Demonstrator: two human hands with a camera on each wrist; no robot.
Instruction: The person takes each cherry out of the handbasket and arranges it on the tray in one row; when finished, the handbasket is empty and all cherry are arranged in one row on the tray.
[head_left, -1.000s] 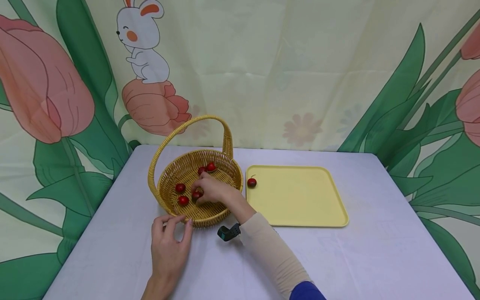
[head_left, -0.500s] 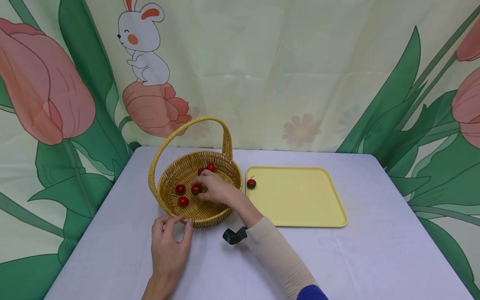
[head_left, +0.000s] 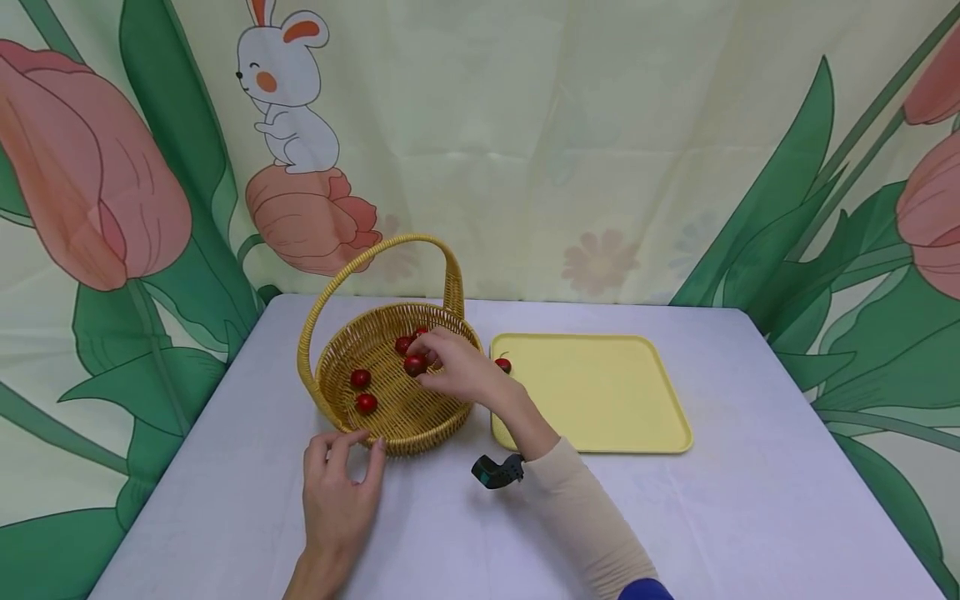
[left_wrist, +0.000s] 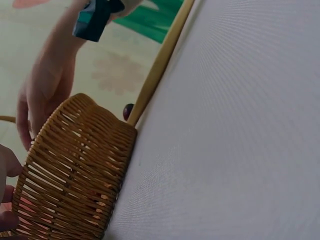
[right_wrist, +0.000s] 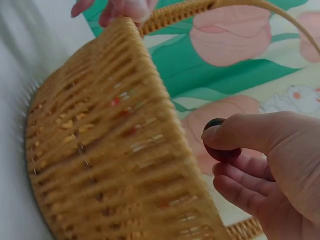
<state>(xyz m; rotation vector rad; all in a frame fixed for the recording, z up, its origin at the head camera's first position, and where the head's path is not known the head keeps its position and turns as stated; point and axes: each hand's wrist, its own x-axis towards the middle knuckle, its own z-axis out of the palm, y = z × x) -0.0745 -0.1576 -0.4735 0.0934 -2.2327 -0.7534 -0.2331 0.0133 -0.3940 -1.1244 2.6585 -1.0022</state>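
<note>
In the head view a wicker basket (head_left: 397, 433) holds several red cherries, two at its left (head_left: 361, 378) and two at the back (head_left: 403, 344). My right hand (head_left: 465, 367) pinches a dark red cherry (head_left: 416, 365) above the basket's right part; the right wrist view shows that cherry (right_wrist: 220, 145) between thumb and fingers, above the rim. My left hand (head_left: 341, 492) rests its fingertips on the basket's near rim, fingers loosely bent. One cherry (head_left: 503, 365) with a stem lies at the left edge of the yellow tray (head_left: 600, 400), partly hidden by my right hand.
The tray stands right beside the basket on the white-covered table (head_left: 750, 500). The basket's tall handle (head_left: 322, 292) arches over its back and left. A printed curtain (head_left: 480, 167) hangs behind the table. A small black device (head_left: 497, 472) sits at my right wrist.
My right hand has lifted the cherry from the basket's middle and moved up and to the right with it. My left hand has stayed at the rim.
</note>
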